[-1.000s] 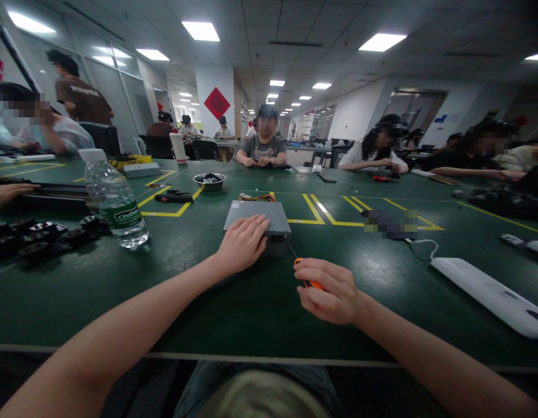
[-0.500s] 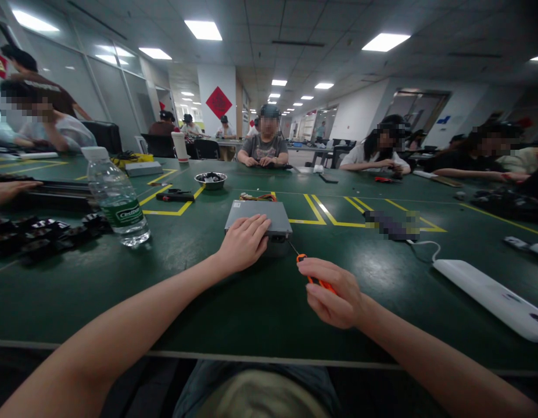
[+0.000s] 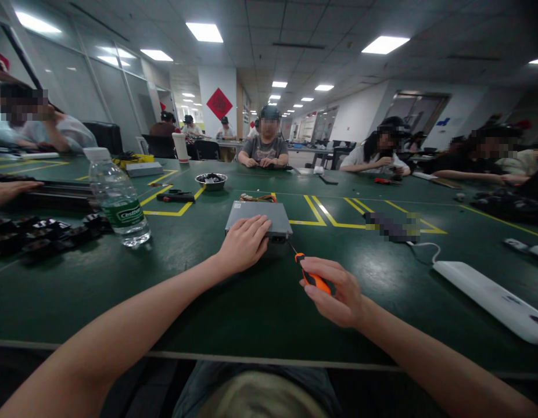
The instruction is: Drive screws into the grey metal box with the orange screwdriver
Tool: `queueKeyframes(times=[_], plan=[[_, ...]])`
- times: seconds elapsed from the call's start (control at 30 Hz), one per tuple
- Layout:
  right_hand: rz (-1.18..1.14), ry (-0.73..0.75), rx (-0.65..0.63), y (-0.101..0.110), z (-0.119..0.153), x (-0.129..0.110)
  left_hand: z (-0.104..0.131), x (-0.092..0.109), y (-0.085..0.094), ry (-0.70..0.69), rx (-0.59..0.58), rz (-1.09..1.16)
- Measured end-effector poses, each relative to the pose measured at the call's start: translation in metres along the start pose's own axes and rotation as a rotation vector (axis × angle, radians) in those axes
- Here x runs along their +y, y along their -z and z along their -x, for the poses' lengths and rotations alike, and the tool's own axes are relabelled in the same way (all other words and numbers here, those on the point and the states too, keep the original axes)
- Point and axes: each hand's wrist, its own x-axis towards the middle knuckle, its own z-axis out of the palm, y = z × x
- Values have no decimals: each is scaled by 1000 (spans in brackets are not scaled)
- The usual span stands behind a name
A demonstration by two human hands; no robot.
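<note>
A grey metal box (image 3: 275, 213) with a dark socket on its near side lies on the green table, a bundle of coloured wires (image 3: 258, 198) behind it. My left hand (image 3: 245, 241) rests on top of the box, fingers stretched out flat over its near edge. In my right hand (image 3: 334, 289) is an orange and black screwdriver (image 3: 316, 281), held between thumb and fingers. Its thin shaft points up and left to the near right corner of the box; whether the tip touches a screw is too small to tell.
A water bottle (image 3: 123, 203) and black parts (image 3: 46, 235) stand left. Behind are a metal bowl (image 3: 211, 182) and a black tool (image 3: 175, 197). A white power bank (image 3: 491, 296) with a cable lies right. Several people sit around the table.
The fingers of my right hand have shifted around the screwdriver, and more of its orange handle shows. My left hand and the box have stayed put.
</note>
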Motion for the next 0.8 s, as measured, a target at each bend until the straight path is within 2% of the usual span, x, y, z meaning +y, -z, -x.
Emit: queueKeyframes(times=[0.3, 0.53, 0.8], plan=[[151, -16, -5, 0, -7, 1, 0, 1, 1, -4, 12, 6], [70, -66, -56, 2, 0, 1, 0, 0, -1, -8, 8, -3], [116, -65, -9, 2, -2, 1, 0, 0, 0, -8, 11, -4]])
